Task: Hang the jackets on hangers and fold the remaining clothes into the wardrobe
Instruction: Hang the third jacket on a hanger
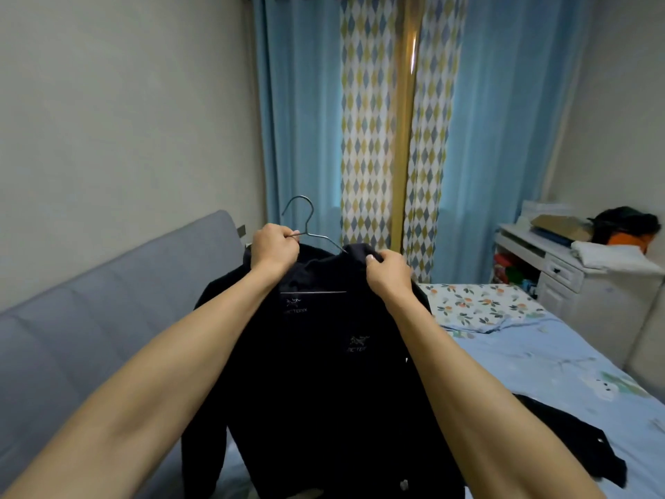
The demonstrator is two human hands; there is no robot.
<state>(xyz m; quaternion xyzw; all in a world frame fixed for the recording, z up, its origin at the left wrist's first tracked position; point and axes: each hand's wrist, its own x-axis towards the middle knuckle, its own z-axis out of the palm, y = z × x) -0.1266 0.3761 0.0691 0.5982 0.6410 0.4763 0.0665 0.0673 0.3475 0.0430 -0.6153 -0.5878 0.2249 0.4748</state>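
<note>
Hands, two, grip one jacket [324, 354], one hanger [309, 225].

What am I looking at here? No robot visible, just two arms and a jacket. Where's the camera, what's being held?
There is no machine here: a person works with bare hands, and the single wide-angle camera sits on their head, looking forward and down. That is why both forearms reach into the picture from the bottom.

The left hand grips a thin metal hanger just below its hook. The right hand pinches the shoulder of a dark jacket, which is lifted in front of the person. The hanger's right arm runs into the collar, so the jacket seems to be partly on it; how far it sits inside, I cannot tell.

Around them: a grey sofa on the left, a bed with light blue bedding on the right, and another dark garment lying on it. Blue curtains hang behind, and a cluttered white desk stands in the corner.
</note>
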